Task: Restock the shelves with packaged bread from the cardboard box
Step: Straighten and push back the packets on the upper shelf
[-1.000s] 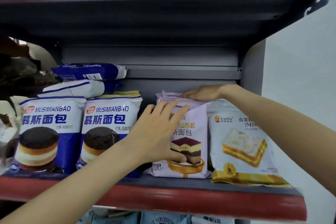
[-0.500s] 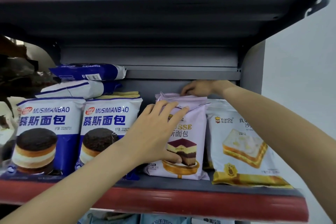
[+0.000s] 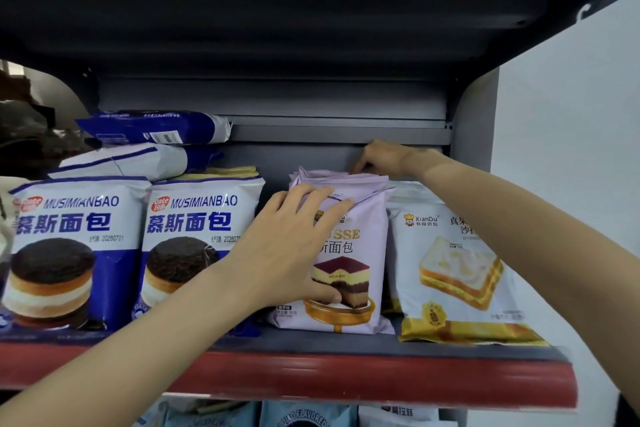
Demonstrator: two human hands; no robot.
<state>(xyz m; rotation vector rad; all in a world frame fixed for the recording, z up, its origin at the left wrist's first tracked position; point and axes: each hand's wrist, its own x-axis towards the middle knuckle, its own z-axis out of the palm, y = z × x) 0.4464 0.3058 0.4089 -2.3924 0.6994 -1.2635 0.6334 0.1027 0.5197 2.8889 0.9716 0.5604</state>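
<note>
My left hand presses flat on the purple bread pack, shelf centre; right hand pinches packs behind at 12 o'clock. Rows mostly full (box unseen).

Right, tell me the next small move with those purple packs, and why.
Probably ease the purple packs upright and back with both hands. The left hand lies on the front pack's face, the right hand is at the top edges behind, and the row leans toward the back panel, its tops uneven.
</note>
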